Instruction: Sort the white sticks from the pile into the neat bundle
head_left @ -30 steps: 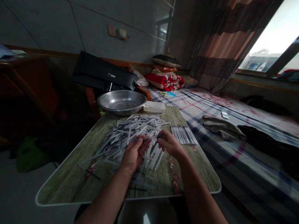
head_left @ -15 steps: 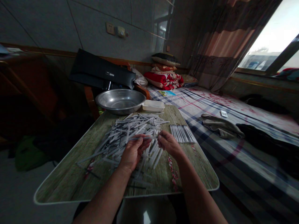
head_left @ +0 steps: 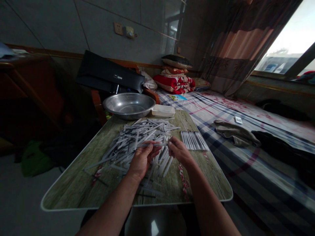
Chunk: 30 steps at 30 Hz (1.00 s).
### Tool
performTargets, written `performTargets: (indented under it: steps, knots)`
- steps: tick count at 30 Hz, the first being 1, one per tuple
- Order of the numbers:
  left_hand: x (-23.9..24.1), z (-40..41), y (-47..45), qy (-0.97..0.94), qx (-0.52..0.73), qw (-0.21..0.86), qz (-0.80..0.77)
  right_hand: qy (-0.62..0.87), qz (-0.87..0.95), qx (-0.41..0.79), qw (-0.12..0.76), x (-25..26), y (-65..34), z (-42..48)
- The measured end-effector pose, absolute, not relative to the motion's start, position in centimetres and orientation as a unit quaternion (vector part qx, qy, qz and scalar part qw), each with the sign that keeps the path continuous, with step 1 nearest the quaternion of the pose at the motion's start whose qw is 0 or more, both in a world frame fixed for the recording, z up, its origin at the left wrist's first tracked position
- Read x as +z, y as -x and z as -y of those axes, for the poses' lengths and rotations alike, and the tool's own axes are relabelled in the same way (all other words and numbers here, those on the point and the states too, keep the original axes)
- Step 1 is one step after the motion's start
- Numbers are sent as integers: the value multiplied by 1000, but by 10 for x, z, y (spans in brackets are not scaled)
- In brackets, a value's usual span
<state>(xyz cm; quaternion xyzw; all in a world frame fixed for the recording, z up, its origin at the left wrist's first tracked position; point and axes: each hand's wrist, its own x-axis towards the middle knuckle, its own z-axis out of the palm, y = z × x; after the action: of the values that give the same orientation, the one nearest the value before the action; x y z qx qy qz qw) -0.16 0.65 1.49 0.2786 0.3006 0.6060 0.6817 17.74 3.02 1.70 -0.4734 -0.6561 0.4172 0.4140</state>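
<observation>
A thin translucent pen [head_left: 162, 144] lies crosswise between my hands, above a loose pile. My left hand [head_left: 142, 160], palm partly turned up, pinches it between thumb and fingers. At the pen's right end, the fingers of my right hand [head_left: 179, 152] are closed around the tip; they hide what is there. Beneath and beyond them spreads the pile of white and clear pen parts [head_left: 137, 134], some with dark pieces, lying in all directions. Right of my right hand, a neat row of pens [head_left: 193, 141] lies side by side, dark ends pointing away from me.
The wood-patterned table [head_left: 71, 186] has a pale rim. At its far edge are a wide metal basin [head_left: 130, 106] and a small white tray [head_left: 163, 110]. A bed with a checked sheet [head_left: 209, 114] adjoins the right side. Behind the basin leans a black monitor [head_left: 108, 73].
The whole view has shifted slightly, with the scene sitting a little further right. Both hands keep the same grip on the pen, almost unmoved.
</observation>
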Motion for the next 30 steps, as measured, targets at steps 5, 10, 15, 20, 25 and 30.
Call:
performTargets:
  steps: [5,10,15,20,25,30]
  knots:
    - [18,-6,2,-281,614,665,-318,475,653,423,411,20,-173,-29]
    - [14,-9,3,-260,658,628,-325,503,571,392,517,20,-189,-42]
    - [16,-8,2,-268,663,628,-306,631,630,173,418,1,-207,-56]
    - [21,-5,2,-272,634,662,-291,660,707,94,235,-8,-197,-58]
    - [19,-4,2,-284,619,672,-292,682,716,68,137,-11,-183,-57]
    - [19,-4,1,-291,610,676,-295,686,716,60,114,-12,-180,-59]
